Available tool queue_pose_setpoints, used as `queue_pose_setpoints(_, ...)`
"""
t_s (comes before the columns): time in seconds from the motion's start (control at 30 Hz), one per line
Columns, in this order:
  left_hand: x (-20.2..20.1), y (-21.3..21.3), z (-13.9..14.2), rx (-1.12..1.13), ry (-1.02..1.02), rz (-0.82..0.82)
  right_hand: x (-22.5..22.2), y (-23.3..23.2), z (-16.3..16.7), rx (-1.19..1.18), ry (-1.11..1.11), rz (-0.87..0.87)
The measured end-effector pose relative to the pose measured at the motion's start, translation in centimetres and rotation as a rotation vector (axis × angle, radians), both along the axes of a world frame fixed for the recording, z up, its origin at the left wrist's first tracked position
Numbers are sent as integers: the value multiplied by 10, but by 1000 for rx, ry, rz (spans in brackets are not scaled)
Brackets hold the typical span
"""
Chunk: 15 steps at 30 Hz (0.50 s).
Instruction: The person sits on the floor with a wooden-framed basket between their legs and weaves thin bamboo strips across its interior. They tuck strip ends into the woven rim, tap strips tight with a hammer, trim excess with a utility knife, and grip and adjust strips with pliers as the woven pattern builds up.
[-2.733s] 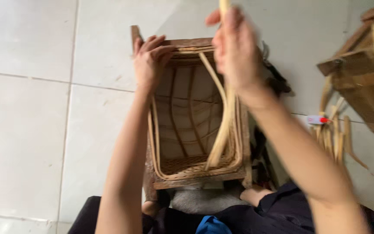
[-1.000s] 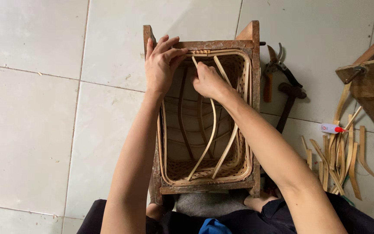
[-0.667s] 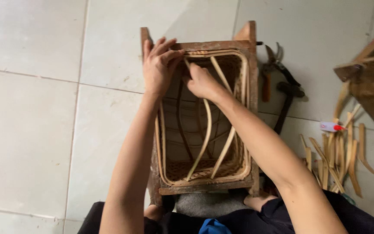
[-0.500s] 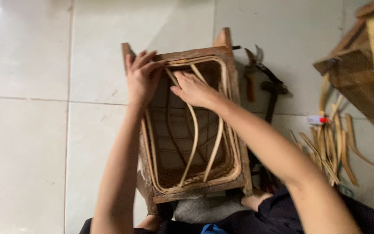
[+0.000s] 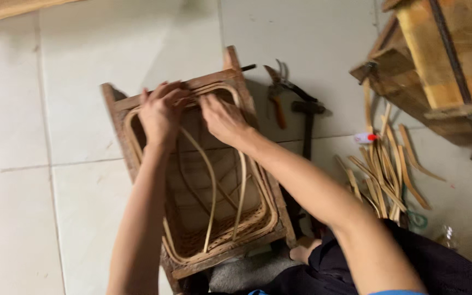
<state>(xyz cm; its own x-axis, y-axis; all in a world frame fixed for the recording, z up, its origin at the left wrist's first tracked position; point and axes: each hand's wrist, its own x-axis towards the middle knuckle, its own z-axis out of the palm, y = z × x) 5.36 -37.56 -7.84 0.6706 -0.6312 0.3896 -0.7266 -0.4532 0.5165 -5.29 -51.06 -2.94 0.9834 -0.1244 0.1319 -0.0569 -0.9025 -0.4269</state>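
A wooden frame (image 5: pixel 117 121) with a rattan rim and partly woven rattan seat stands on the tiled floor in front of me. My left hand (image 5: pixel 159 112) rests on the far rail of the frame, fingers curled over the rim. My right hand (image 5: pixel 222 117) presses on the same far edge beside it, fingers on the rattan. Two loose rattan strips (image 5: pixel 212 191) arc from under my hands down to the woven band at the near edge.
Pruning shears (image 5: pixel 277 90) and a hammer (image 5: pixel 307 123) lie on the floor right of the frame. A pile of cut rattan strips (image 5: pixel 383 169) and a small bottle (image 5: pixel 366 137) lie farther right. A wooden stand (image 5: pixel 438 65) fills the upper right.
My right hand came down from holding a strip high above the frame onto its far edge beside the left hand. The view has swung, so the frame now sits tilted and lower left.
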Motion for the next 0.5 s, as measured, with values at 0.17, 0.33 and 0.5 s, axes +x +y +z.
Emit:
queue_pose_setpoints(0.17, 2, 6, -7, 53, 17, -41, -53, -81, 15, 85, 422, 107)
queue_pose_setpoints(0.33, 12, 19, -15, -3, -25, -136, -228, -160, -12, -380, 559, 250)
queue_pose_setpoints(0.5, 11, 56, -17, -69, -22, -144, -364, -124, -84, -64, 946, 5)
